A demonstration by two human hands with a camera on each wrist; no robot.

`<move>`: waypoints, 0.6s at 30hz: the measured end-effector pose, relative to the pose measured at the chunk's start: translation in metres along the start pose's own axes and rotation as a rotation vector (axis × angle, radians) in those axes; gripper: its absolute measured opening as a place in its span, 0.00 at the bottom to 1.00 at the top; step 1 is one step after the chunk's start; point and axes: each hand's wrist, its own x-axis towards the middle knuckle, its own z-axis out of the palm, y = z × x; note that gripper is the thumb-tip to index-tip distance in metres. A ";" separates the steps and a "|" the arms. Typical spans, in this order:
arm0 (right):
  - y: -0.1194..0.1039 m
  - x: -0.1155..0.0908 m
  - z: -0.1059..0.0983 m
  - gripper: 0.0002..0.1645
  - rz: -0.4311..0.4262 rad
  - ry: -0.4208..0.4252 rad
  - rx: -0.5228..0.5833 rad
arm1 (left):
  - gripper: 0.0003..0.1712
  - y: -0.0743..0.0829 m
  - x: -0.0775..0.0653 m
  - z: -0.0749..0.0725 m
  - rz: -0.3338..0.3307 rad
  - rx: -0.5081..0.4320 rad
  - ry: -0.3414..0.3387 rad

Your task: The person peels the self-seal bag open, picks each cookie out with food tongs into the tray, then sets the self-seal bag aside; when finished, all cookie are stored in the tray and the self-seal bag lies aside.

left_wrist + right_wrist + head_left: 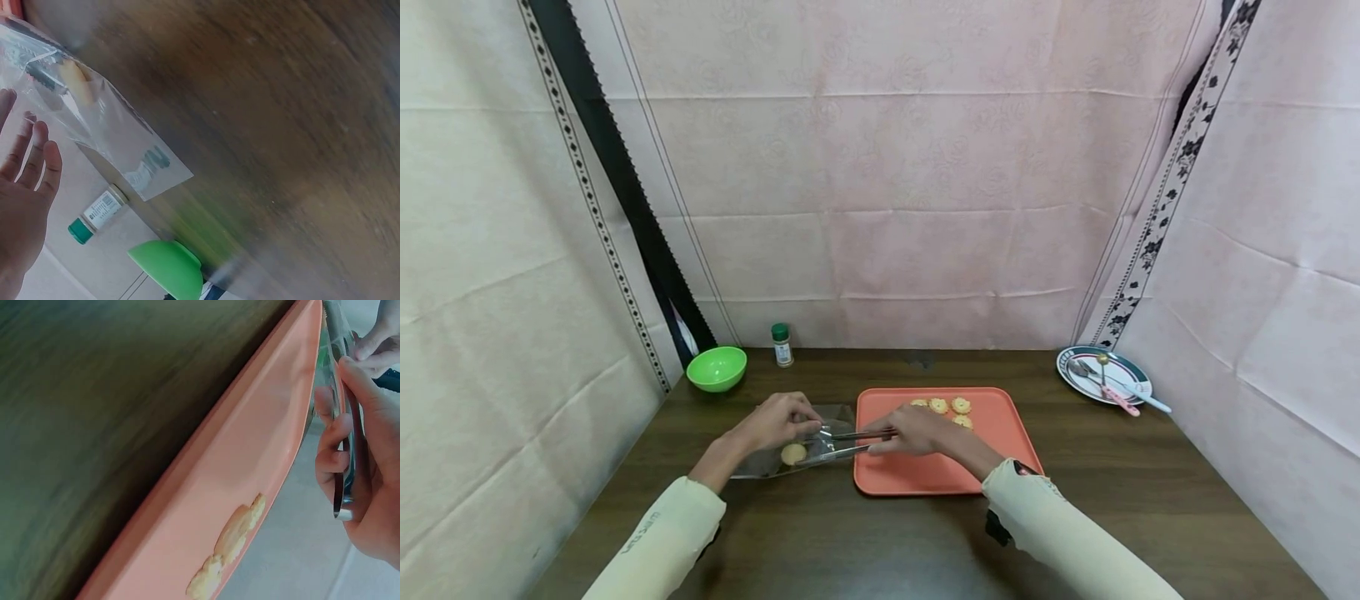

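Observation:
My left hand [781, 421] pinches the edge of a clear plastic bag [767, 465] lying left of the tray. One round cookie [793, 454] shows inside it; the left wrist view has it as a pale disc [76, 81] behind the film. Metal tongs [850, 451] are gripped in my right hand [917, 429], over the tray's left part. Their arms stand apart and point left into the bag's mouth, the tips partly covered by film and glare. Several flower-edged cookies [961, 405] lie on the coral tray [917, 479], some hidden behind the right hand.
A green bowl [717, 369] and a green-capped jar [782, 344] stand at the back left of the wooden table [880, 542]. At the back right, a plate [1078, 387] bears cutlery with pink and blue handles. Cloth hangs around the back and sides.

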 end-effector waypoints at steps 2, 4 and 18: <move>0.002 -0.002 0.000 0.27 0.007 -0.002 -0.003 | 0.09 0.000 -0.001 0.000 -0.009 -0.001 0.001; 0.004 -0.003 0.001 0.29 0.007 0.002 -0.009 | 0.08 0.000 -0.001 0.001 -0.022 -0.003 0.001; -0.003 0.012 0.015 0.30 -0.025 0.037 0.018 | 0.08 -0.001 0.002 0.003 -0.013 -0.006 -0.008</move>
